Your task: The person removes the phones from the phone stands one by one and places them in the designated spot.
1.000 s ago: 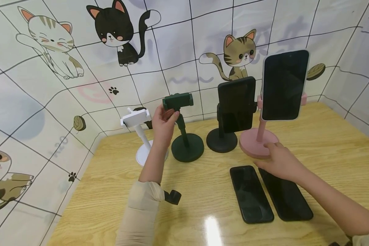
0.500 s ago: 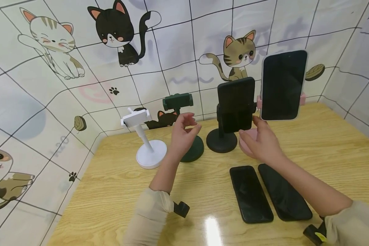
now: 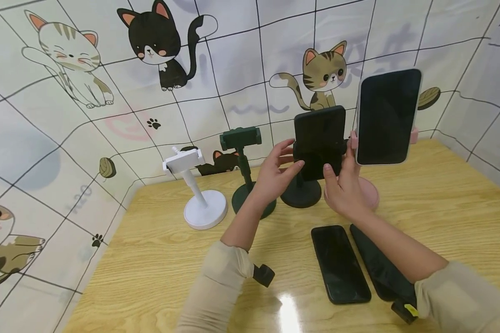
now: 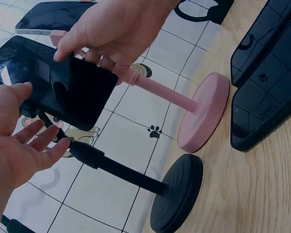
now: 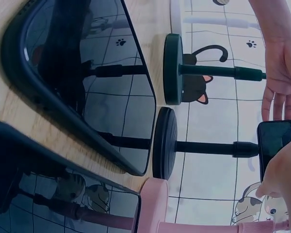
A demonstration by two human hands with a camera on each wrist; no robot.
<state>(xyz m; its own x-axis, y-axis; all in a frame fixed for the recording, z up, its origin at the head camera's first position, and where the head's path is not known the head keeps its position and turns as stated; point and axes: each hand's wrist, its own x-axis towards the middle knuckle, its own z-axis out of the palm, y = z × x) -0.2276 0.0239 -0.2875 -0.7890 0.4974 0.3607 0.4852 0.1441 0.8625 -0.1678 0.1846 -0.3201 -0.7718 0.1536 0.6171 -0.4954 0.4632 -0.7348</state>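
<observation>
Just right of centre in the head view, a black phone (image 3: 318,134) stands upright in a black stand (image 4: 128,174). The person's right hand (image 3: 346,194) pinches its right edge; the left hand (image 3: 275,178) is spread, thumb at the left edge. Adjusting it, the apparent step, likely calls for even pressure from both sides, the base (image 3: 301,196) flat on the tabletop (image 3: 150,259), and care around the neighbouring pink stand (image 4: 203,116).

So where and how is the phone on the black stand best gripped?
Likely low on the long edges of the phone, left hand and right hand each from its side, thumbs in front: it's a thin slab, held near upright by the black stand above the table, so both edges look reachable.
</observation>
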